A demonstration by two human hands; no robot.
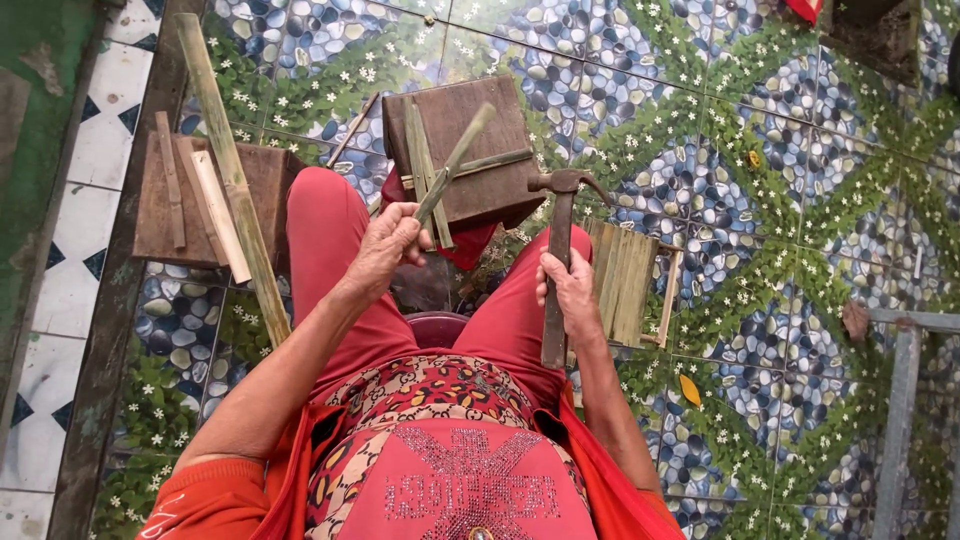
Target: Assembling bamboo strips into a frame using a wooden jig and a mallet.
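Left fingers: I see my left hand (385, 245) with its fingers (412, 240) clamped on the lower end of a bamboo strip (455, 165); the strip rises from the fist, tilted up and to the right.
Right fingers: my right hand (572, 295) is wrapped shut round the wooden handle of a claw hammer (557, 260), the metal head above the fingers, the handle's end below them.
Between the hands: the strip and the hammer stay apart, with my red-trousered knees under both.
Wooden block: a dark block (465, 150) lies on the floor just beyond the strip's tip, with green bamboo strips crossed on it.
Right side: a small panel of joined bamboo slats (622, 280) sits just beside the hammer hand.
Left side: a long bamboo pole (230, 170) lies across a second wooden block (205, 205).
Floor: pebble-and-flower patterned tiles (780, 200).
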